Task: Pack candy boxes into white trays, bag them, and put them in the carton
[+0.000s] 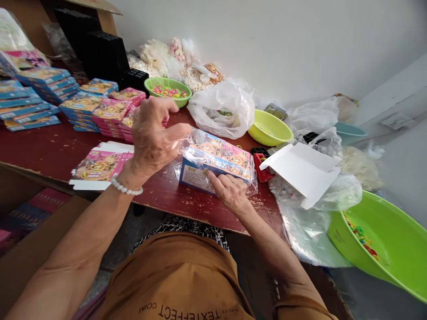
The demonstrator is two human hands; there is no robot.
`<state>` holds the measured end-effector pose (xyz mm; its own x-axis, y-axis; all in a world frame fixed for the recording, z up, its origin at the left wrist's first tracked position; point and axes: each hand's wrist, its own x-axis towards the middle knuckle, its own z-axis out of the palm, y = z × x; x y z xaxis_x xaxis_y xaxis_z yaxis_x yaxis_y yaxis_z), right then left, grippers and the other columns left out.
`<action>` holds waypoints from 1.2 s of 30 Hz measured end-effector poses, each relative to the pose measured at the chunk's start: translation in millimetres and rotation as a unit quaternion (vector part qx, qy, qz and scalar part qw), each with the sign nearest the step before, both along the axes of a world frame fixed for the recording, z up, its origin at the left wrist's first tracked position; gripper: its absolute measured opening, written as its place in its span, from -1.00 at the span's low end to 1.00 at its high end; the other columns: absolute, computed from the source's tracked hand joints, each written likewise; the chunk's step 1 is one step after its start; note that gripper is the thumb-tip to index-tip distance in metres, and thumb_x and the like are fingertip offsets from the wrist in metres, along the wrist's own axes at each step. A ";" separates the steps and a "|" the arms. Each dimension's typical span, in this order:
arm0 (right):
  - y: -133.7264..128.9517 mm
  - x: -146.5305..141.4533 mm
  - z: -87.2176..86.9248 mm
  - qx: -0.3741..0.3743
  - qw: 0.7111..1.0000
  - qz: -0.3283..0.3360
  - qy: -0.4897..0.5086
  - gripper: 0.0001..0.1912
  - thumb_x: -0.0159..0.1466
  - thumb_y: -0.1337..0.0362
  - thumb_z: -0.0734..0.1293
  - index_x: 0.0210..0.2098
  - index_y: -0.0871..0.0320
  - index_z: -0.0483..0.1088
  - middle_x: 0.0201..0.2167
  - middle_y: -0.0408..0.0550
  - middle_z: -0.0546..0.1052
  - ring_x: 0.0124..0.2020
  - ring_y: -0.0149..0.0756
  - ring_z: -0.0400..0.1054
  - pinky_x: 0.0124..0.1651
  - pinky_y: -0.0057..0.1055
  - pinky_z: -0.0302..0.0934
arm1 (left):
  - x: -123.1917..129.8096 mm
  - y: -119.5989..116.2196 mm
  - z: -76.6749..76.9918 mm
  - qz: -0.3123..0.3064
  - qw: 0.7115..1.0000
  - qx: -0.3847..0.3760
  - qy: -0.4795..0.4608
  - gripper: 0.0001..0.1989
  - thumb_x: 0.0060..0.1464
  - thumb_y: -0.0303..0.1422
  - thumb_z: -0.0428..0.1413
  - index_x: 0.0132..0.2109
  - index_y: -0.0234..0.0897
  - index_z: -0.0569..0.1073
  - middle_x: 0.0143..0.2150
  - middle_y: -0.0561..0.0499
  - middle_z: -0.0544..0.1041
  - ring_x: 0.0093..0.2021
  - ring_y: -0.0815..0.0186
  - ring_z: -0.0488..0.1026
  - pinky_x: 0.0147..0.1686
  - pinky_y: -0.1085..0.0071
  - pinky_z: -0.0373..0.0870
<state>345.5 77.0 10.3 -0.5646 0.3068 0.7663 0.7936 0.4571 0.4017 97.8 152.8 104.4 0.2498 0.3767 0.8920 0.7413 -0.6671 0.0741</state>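
A blue printed box (216,162) lies on the dark red table (53,149), inside a clear plastic bag (187,146). My left hand (153,138) pinches the bag's open left edge above the table. My right hand (230,191) holds the near side of the box through the plastic. A white bead bracelet (125,186) is on my left wrist.
A flattened pink box (100,166) lies at my left. Stacks of pink and blue boxes (83,106) fill the far left. Green bowls (168,91) (270,129), plastic bags (223,109), a white unfolded carton (303,171) and a big green basin (393,249) stand around.
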 end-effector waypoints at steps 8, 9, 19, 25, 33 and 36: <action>1.2 5.1 -1.8 -0.019 1.000 -0.008 -0.023 -0.61 0.54 0.50 0.20 0.17 0.15 0.57 -0.54 -0.19 0.40 -0.48 -0.39 0.21 -0.42 -0.33 -0.05 | -48.8 -5.6 -63.9 -0.107 0.911 -0.282 -0.281 -0.69 0.21 -0.14 0.13 0.02 -0.18 0.47 -0.07 -0.12 0.62 -0.21 0.19 0.56 -0.27 0.20 0.55; 1.9 5.8 -2.6 -0.013 1.000 -0.003 -0.019 -0.62 0.54 0.50 0.20 0.17 0.16 0.57 -0.55 -0.19 0.39 -0.49 -0.40 0.20 -0.43 -0.32 -0.07 | -51.5 -4.6 -62.6 -0.156 0.871 -0.346 -0.312 -0.62 0.21 -0.11 0.08 0.07 -0.20 0.45 -0.08 -0.15 0.66 -0.23 0.16 0.60 -0.31 0.21 0.55; 2.8 10.1 -6.9 -0.040 0.999 0.014 -0.020 -0.57 0.50 0.52 0.25 0.28 0.18 0.49 -0.53 -0.18 0.40 -0.47 -0.39 0.23 -0.44 -0.26 -0.11 | -23.3 -21.4 -68.0 -0.185 0.797 -0.431 -0.381 -0.61 -0.16 -0.23 0.34 -0.16 -0.24 0.47 -0.52 0.13 0.46 -0.51 0.35 0.40 -0.45 0.42 0.31; 5.9 13.8 -10.3 -0.124 0.992 0.003 -0.037 -0.47 0.48 0.51 0.25 0.37 0.09 0.44 -0.46 -0.15 0.47 -0.42 -0.35 0.27 -0.43 -0.25 -0.05 | -29.5 10.2 -96.3 -0.063 0.879 -0.399 -0.253 -0.51 0.06 -0.29 0.18 0.14 -0.26 0.36 -0.44 0.03 0.55 -0.32 0.12 0.60 -0.21 0.19 0.52; 5.4 8.0 -8.6 -0.100 0.993 -0.024 -0.063 -0.57 0.51 0.52 0.21 0.24 0.16 0.53 -0.48 -0.15 0.45 -0.43 -0.35 0.22 -0.44 -0.27 -0.03 | -19.7 -12.4 -21.2 0.064 0.996 0.056 -0.027 -0.59 0.42 -0.48 -0.06 0.28 -0.31 0.50 0.17 -0.24 0.60 0.26 -0.01 0.53 0.31 -0.05 0.46; 1.9 5.0 -3.9 -0.134 0.987 -0.048 -0.073 -0.59 0.53 0.49 0.20 0.21 0.13 0.55 -0.46 -0.15 0.45 -0.42 -0.34 0.22 -0.44 -0.26 -0.04 | 31.7 -17.0 -31.9 -0.082 0.986 0.053 0.135 -0.59 0.50 -0.34 -0.07 0.31 -0.36 0.48 0.27 -0.27 0.60 0.40 -0.05 0.45 0.41 -0.08 0.38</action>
<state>350.5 78.9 6.4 -0.6215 0.5443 0.5635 0.7810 0.4876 0.3903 129.5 135.8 72.5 0.5340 0.2192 0.8166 0.6059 -0.7728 -0.1887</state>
